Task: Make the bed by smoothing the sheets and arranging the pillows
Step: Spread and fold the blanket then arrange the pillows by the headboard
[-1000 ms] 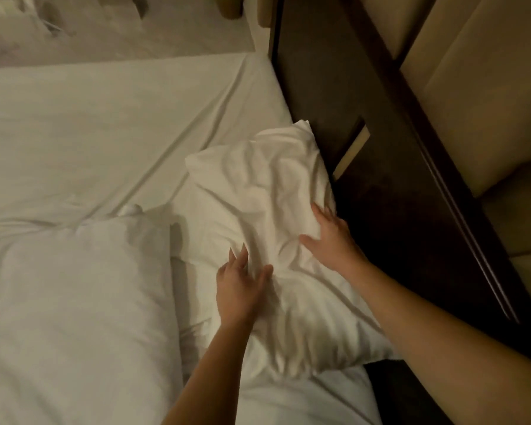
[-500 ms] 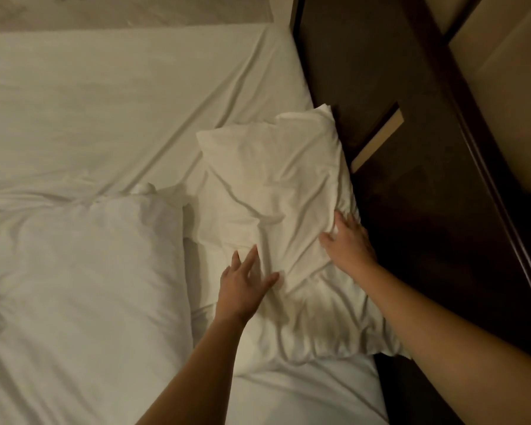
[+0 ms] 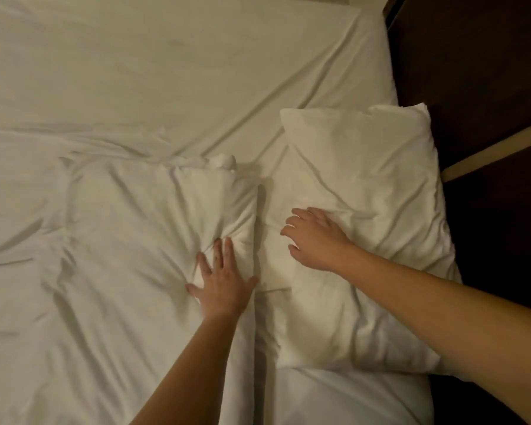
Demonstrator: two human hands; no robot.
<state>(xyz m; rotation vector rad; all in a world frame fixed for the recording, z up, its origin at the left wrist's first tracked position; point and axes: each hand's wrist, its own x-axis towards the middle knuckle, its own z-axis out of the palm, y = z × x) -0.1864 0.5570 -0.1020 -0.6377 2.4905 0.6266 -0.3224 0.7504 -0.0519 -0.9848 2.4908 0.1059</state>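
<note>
Pillows (image 3: 365,194) side by side, open hands (image 3: 221,283) pressing flat on each

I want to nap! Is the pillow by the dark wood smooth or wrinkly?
Wrinkly: creases cross the right pillow around the right hand.

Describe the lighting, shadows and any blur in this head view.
Head view: dim, warm yellowish light tints the white sheet; soft shadows fill the creases and the gap between the left pillow and right pillow; the dark headboard is nearly black, detail lost; slight blur on the left hand and right hand; no glare.
</note>
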